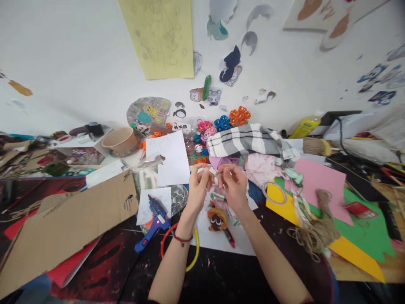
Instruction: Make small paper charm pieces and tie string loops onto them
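My left hand (199, 185) and my right hand (232, 183) are raised close together over the middle of the table. Thumb and fingers are pinched on each; a small pale bit seems to lie between them, too small to name. Beneath, on white paper (240, 240), lies a round brown-and-orange cartoon face piece (217, 219) with big eyes. A red-and-black pen (229, 238) touches its lower right. To the left, a blue hot glue gun (155, 221) rests on a white sheet. Partly behind my left forearm is a red-and-yellow ring (195, 249).
Cardboard (72, 223) covers the left side. Behind stand a tan bowl (119, 141), pipe-cleaner flowers (223, 122) and checked cloth (249, 139). At right are a tape roll (274, 193), twine (319, 228), pink paper (322, 185) and green paper (363, 228).
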### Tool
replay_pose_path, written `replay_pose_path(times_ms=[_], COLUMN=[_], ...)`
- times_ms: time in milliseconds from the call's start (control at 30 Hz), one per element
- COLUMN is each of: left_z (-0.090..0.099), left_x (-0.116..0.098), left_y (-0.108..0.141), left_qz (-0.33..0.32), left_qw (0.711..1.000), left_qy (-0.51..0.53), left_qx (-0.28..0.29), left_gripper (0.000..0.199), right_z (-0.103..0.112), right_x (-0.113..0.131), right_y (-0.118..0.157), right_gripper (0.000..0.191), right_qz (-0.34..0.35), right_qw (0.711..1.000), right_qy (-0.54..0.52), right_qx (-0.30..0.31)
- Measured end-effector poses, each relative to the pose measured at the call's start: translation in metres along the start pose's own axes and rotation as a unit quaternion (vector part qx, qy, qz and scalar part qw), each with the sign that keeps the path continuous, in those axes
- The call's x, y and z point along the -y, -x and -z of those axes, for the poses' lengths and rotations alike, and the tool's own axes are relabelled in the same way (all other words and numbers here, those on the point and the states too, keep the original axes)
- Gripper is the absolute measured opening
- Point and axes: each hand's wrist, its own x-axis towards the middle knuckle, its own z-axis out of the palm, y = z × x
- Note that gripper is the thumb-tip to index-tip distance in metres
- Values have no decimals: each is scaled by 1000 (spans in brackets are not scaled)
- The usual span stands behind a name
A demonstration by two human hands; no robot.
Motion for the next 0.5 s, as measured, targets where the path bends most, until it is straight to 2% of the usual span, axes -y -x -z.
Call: replay_pose_path(times_ms=[133,300,500], left_z=[2,1,1], left_x=[3,-1,-3], left_y=[0,1,1], left_qz=[4,21,56], left_qw=[1000,998,998], left_qy=[-17,-48,-11], left_qx=[-24,-18,-19], left_gripper=[30,40,33], right_z=[0,-2,-2], right_x=[0,1,1], right_y=[0,1,1], right_gripper=[20,19,19], right_qz=[-7,-17,-16], right_qw=[1000,1000,999], right_qy=[5,16,30], right_qx=[-3,12,20])
